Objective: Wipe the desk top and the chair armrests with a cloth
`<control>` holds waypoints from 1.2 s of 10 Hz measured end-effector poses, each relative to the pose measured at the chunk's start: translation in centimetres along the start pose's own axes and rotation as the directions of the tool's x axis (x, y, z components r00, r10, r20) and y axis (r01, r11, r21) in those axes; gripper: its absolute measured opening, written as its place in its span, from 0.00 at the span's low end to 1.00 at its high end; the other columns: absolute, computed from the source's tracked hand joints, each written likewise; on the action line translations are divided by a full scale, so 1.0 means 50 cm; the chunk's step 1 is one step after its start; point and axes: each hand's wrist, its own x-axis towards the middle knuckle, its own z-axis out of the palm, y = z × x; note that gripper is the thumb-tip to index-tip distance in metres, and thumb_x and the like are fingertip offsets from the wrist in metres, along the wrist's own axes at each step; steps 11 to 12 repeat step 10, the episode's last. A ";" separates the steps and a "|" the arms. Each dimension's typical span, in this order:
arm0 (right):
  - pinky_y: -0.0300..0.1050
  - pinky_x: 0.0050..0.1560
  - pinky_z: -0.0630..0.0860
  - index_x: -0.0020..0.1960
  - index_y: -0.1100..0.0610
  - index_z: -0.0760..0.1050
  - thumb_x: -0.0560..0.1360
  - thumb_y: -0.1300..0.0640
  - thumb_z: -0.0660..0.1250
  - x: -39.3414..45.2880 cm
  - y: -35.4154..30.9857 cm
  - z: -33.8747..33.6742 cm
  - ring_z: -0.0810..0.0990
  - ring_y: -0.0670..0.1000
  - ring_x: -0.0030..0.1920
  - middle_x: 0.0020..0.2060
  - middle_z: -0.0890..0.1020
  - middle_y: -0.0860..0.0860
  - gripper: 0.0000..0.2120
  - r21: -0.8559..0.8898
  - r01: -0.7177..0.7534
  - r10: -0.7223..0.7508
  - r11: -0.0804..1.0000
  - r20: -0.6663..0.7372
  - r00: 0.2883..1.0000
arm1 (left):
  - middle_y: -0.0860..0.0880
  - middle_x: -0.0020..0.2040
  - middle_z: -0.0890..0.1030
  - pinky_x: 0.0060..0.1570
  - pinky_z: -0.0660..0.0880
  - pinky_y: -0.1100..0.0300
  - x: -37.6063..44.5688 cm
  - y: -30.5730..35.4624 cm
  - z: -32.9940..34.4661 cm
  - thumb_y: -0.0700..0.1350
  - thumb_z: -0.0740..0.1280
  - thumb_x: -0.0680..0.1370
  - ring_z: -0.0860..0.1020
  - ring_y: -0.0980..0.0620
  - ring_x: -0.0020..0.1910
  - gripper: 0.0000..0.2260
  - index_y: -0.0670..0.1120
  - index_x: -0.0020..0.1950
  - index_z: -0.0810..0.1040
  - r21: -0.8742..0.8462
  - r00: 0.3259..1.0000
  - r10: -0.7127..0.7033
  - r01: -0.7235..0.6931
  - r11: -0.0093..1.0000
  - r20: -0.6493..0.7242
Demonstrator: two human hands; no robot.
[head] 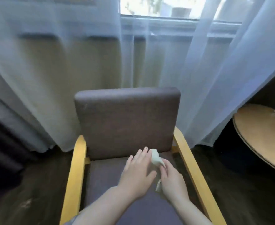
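Observation:
A chair with a brown-grey back cushion (pixel 127 120) and seat stands in front of me. Its two yellow wooden armrests run along the sides: the left armrest (pixel 75 174) and the right armrest (pixel 193 169). Both my hands hover over the seat between the armrests. My right hand (pixel 171 180) pinches a small crumpled white cloth (pixel 155 158). My left hand (pixel 137 172) lies flat beside it with fingers spread, touching the cloth's left side. Part of the cloth hangs hidden between the hands.
A round wooden table (pixel 253 135) stands at the right with small items on its far edge. Sheer white curtains (pixel 149 54) hang behind the chair before a window. A dark curtain (pixel 2 135) hangs at left. The floor is dark wood.

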 end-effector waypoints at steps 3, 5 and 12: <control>0.50 0.50 0.70 0.64 0.47 0.73 0.80 0.54 0.55 -0.276 -0.623 0.179 0.76 0.56 0.55 0.51 0.79 0.48 0.15 0.134 0.524 -0.541 0.841 0.186 0.820 | 0.51 0.79 0.48 0.74 0.46 0.50 -0.545 -0.285 -0.562 0.52 0.58 0.79 0.47 0.49 0.77 0.28 0.53 0.77 0.50 0.015 0.722 -0.418 0.509 0.861 -0.551; 0.45 0.46 0.68 0.63 0.50 0.74 0.80 0.50 0.54 -0.483 -0.953 0.467 0.75 0.53 0.48 0.51 0.80 0.50 0.16 0.186 0.622 -0.647 0.761 0.292 0.704 | 0.54 0.79 0.46 0.73 0.51 0.44 -1.022 -0.515 -0.756 0.54 0.61 0.78 0.50 0.44 0.76 0.30 0.57 0.77 0.51 -0.143 0.422 -0.640 0.755 0.640 -0.642; 0.55 0.70 0.61 0.78 0.59 0.43 0.81 0.53 0.55 -0.945 -1.562 1.033 0.59 0.61 0.73 0.77 0.52 0.57 0.32 -0.110 0.963 -0.673 0.246 0.695 0.251 | 0.50 0.79 0.45 0.73 0.41 0.45 -1.669 -0.781 -0.888 0.52 0.60 0.78 0.44 0.47 0.77 0.30 0.55 0.77 0.50 -0.303 -0.057 -0.767 0.935 0.184 -0.639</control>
